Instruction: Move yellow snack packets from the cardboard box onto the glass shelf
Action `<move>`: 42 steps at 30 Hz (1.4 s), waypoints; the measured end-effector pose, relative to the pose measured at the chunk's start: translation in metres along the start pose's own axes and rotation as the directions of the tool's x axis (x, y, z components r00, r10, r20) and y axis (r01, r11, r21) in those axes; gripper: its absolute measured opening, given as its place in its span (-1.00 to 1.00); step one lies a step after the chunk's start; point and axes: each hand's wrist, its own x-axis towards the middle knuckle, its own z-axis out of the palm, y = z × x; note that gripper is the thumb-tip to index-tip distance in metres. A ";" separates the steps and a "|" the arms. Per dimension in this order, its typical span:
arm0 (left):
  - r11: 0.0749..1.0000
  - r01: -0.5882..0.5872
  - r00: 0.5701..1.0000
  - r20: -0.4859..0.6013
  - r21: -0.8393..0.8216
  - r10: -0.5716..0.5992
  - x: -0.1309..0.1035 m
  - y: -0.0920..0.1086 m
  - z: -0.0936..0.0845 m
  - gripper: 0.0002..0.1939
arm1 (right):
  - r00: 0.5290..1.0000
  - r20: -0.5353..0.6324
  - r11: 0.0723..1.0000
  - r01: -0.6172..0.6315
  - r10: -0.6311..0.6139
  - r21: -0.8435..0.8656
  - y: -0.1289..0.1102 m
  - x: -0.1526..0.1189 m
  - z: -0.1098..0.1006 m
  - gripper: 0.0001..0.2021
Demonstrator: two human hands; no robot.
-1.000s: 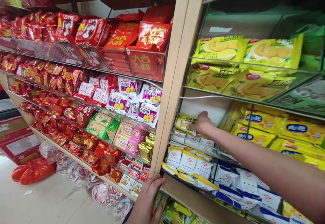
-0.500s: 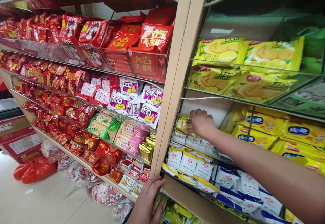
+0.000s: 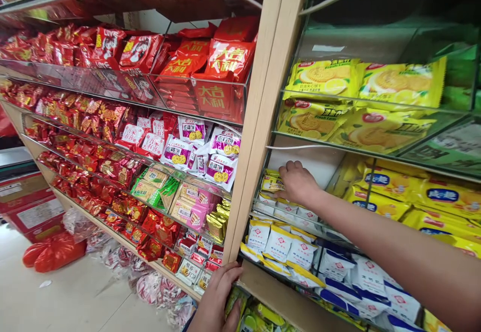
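My right hand (image 3: 298,184) reaches into a shelf compartment on the right, its curled fingers at a small yellow packet (image 3: 272,180) that lies on white packets (image 3: 287,210). The fingertips are partly hidden, so a firm hold cannot be made out. Low in the view, my left hand (image 3: 221,294) grips the edge of a cardboard box (image 3: 280,292), beside the wooden upright. Green and yellow packets (image 3: 259,319) show inside the box.
A wooden divider (image 3: 261,96) separates the shelves. Red packets (image 3: 229,56) fill the left ones behind clear fronts. Yellow lemon biscuits (image 3: 323,78) stand above my right hand. White and blue packets (image 3: 366,274) lie below my right forearm. A red bag (image 3: 54,252) rests on the floor.
My right hand has shifted very slightly left, and more of the yellow packet's front is visible. The left hand stays at the box edge.
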 end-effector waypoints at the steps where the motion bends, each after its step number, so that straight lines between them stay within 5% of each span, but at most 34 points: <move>1: 1.000 0.001 1.000 0.002 0.002 -0.001 0.000 0.000 0.000 -0.47 | 1.000 -0.002 1.000 0.002 -0.002 -0.003 0.000 0.000 0.001 -0.47; 12: 0.997 -0.012 1.000 0.003 0.073 0.012 0.000 -0.003 -0.002 -0.49 | 0.977 0.164 0.987 -0.147 0.135 0.063 -0.005 0.007 0.005 -0.40; 17: 0.988 -0.075 0.993 0.097 0.134 0.062 0.002 0.001 -0.009 -0.42 | 0.970 0.218 0.985 -0.130 0.103 0.110 -0.005 0.007 0.000 -0.61; 29: 0.989 -0.004 0.987 0.159 0.148 -0.020 0.002 0.005 -0.011 -0.43 | 0.924 0.322 0.960 -0.255 0.208 0.112 0.002 0.014 -0.013 -0.58; 42: 0.991 -0.004 0.985 0.172 0.135 -0.019 0.003 0.005 -0.011 -0.43 | 0.834 0.480 0.911 -0.385 0.274 0.149 0.005 0.026 -0.014 -0.51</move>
